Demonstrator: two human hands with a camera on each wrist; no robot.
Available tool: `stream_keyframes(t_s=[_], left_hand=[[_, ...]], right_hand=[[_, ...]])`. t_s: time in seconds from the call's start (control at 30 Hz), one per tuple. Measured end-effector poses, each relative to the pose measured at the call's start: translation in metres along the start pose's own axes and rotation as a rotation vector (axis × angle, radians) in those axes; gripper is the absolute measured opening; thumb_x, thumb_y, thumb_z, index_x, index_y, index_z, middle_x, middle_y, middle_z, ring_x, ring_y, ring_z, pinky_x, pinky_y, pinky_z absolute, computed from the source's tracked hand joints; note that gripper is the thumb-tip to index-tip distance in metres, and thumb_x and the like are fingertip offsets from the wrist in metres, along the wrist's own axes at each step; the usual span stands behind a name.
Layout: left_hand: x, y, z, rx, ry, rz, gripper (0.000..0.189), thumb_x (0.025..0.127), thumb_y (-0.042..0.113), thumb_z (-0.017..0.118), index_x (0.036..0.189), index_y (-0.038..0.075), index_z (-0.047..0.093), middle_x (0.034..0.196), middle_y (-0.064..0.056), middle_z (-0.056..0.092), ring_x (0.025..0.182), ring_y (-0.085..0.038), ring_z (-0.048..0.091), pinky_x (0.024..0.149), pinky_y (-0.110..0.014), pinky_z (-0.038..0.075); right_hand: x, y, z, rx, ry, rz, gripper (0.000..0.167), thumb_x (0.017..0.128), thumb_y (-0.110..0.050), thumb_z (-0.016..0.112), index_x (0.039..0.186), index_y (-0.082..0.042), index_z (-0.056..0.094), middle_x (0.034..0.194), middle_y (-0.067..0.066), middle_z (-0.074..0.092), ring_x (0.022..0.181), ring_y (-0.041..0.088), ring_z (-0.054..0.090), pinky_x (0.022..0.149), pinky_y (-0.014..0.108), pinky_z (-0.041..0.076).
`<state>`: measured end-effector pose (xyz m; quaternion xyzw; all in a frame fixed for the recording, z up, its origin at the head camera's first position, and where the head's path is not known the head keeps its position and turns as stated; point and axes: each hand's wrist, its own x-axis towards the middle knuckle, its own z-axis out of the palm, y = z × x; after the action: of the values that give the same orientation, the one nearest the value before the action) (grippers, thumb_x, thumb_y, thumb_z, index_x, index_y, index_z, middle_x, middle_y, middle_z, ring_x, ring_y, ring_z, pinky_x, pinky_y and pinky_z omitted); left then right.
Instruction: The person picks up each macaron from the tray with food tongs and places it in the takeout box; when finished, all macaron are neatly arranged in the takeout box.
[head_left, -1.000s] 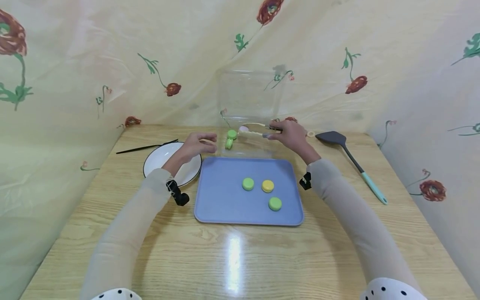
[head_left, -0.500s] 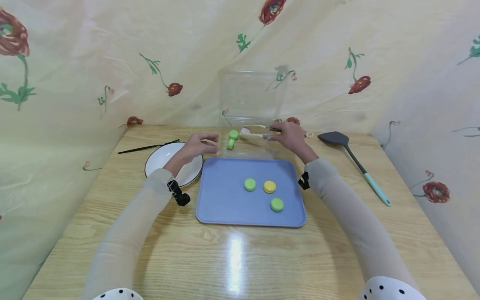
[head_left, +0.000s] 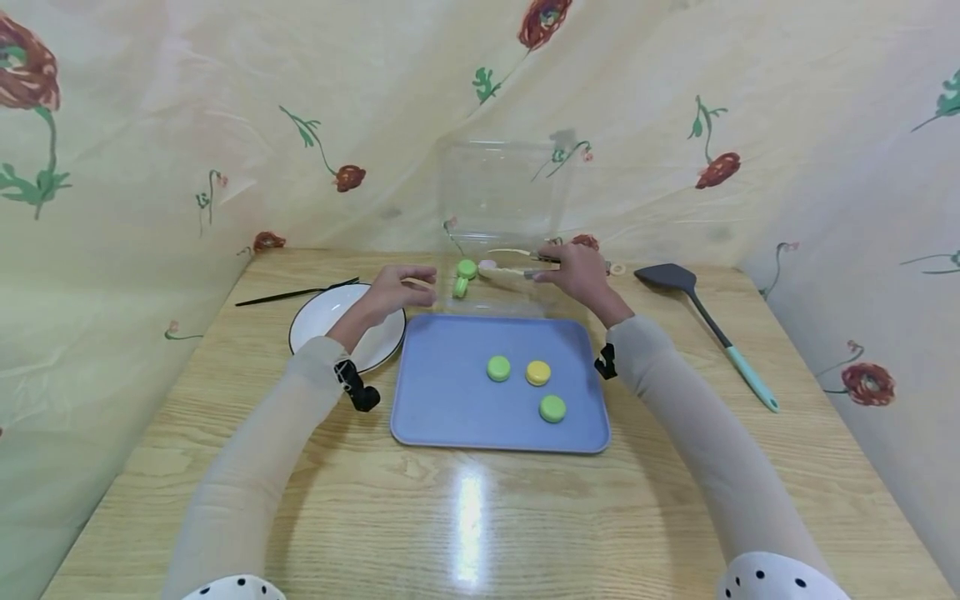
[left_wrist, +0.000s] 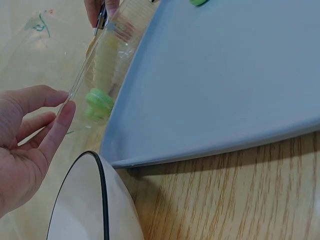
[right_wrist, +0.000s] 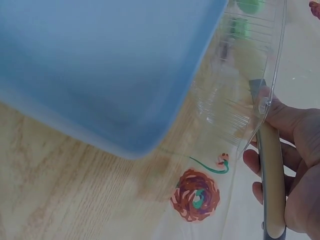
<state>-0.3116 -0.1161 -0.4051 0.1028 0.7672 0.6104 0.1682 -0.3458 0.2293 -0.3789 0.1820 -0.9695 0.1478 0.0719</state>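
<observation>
The right hand (head_left: pixel 577 271) grips long tongs with beige handles (right_wrist: pixel 274 185); their 2 beige-tipped arms stand apart. I observe 1 pale pink round disc (head_left: pixel 487 264) at the tips, left of this grip, inside a clear hinged plastic box (head_left: pixel 498 307); whether the tips press it, I cannot tell. The left hand (left_wrist: pixel 30 132) pinches the box's rim between thumb and fingers.

Between the 2 hands, inside the box, 1 light green round disc (head_left: pixel 467 269) lies flat and 1 ribbed light green disc (head_left: pixel 461 287) sits on edge. Nearer the person than both grips is a blue rectangular tray (head_left: pixel 442 400) bearing 2 green discs (head_left: pixel 498 368) and 1 yellow disc (head_left: pixel 537 372).

Below the left wrist is a white round plate with a dark rim (head_left: pixel 318 318). Right of the tongs grip lies a dark grey spatula with a turquoise handle (head_left: pixel 707 316).
</observation>
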Motion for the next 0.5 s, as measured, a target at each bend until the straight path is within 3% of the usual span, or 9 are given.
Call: stream_keyframes(t_s=[0.33, 0.43, 0.5], left_hand=[[-0.0005, -0.0006, 0.0009, 0.006, 0.003, 0.000, 0.058, 0.095, 0.001, 0.068, 0.149, -0.001, 0.048, 0.147, -0.022, 0.052, 0.124, -0.034, 0.061, 0.106, -0.045, 0.055], [-0.0011, 0.0006, 0.0013, 0.005, 0.006, -0.002, 0.058, 0.095, 0.001, 0.068, 0.150, -0.001, 0.047, 0.147, -0.023, 0.051, 0.124, -0.034, 0.061, 0.106, -0.045, 0.055], [-0.0016, 0.0014, 0.0016, 0.004, 0.006, -0.003, 0.058, 0.095, 0.001, 0.067, 0.150, -0.002, 0.047, 0.148, -0.023, 0.051, 0.125, -0.034, 0.061, 0.106, -0.045, 0.055]], right_hand=[[-0.0025, 0.0006, -0.0015, 0.034, -0.002, 0.021, 0.055, 0.087, -0.033, 0.082, 0.135, -0.010, 0.067, 0.123, 0.018, 0.072, 0.050, 0.012, 0.018, 0.049, 0.029, 0.015], [-0.0042, 0.0007, -0.0036, 0.048, 0.011, 0.024, 0.055, 0.087, -0.033, 0.082, 0.134, -0.010, 0.068, 0.098, 0.018, 0.077, 0.050, 0.011, 0.017, 0.049, 0.029, 0.015], [-0.0054, 0.0001, -0.0052, 0.052, 0.027, 0.026, 0.054, 0.086, -0.032, 0.083, 0.134, -0.011, 0.068, 0.073, 0.015, 0.070, 0.049, 0.012, 0.019, 0.048, 0.030, 0.016]])
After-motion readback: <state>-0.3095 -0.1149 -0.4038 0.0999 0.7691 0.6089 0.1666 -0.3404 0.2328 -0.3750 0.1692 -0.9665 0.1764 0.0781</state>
